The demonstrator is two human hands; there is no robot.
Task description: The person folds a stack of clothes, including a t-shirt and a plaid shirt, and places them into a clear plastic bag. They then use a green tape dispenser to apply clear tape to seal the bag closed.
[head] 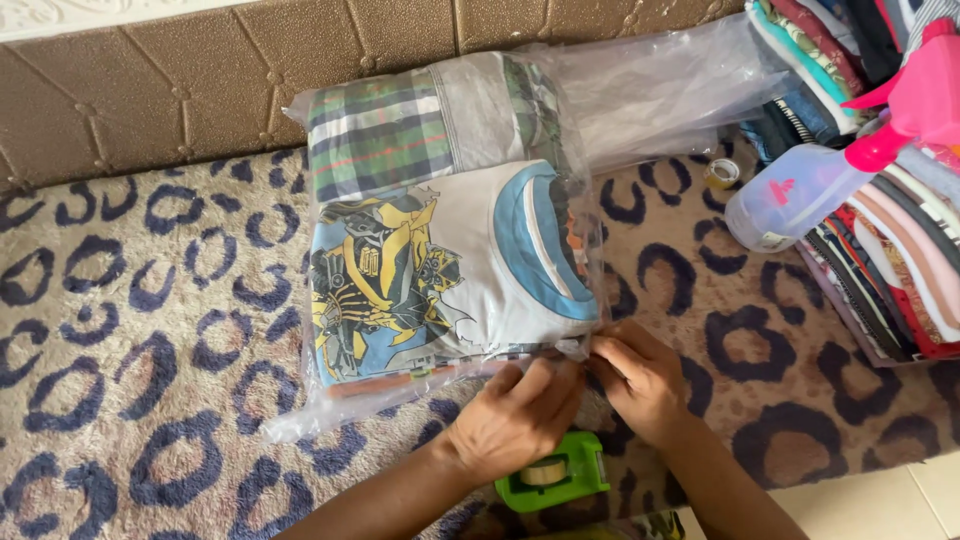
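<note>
A clear plastic bag (pixel 330 400) lies on a leopard-print blanket (pixel 140 330) and holds folded clothes: a white shirt with a yellow robot print (pixel 440 270) and a green plaid garment (pixel 385 130) behind it. My left hand (pixel 515 415) and my right hand (pixel 640 375) meet at the bag's near right corner, fingers pinching the plastic edge there. A green tape dispenser (pixel 555 472) rests on the blanket just below my left hand.
A clear spray bottle with a pink trigger (pixel 810 180) lies at the right beside stacks of folded clothes (pixel 900 260). A small tape roll (pixel 720 173) sits near it. A brown padded headboard (pixel 200 80) runs along the back. Pale floor shows at bottom right.
</note>
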